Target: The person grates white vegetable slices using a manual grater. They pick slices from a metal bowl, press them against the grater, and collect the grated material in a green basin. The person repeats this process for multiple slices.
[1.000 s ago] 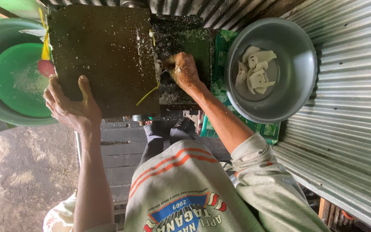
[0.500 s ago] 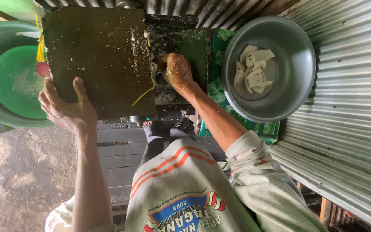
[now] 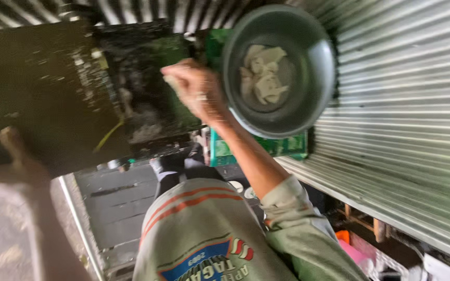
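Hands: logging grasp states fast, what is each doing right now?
Left hand: blurred, fingers against the dark board; grip cannot be told.
Right hand: closed in a fist beside the metal bowl; contents unclear.

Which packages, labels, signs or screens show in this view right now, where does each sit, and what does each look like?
Green printed package: flat, rectangular, lying under the grey metal bowl, its edge showing beside the right hand; green with pale markings.
Printed emblem on the grey shirt: bottom centre, blue patch with red and white accents.
No signs or screens in view.
The left hand, blurred, rests at the dark board.
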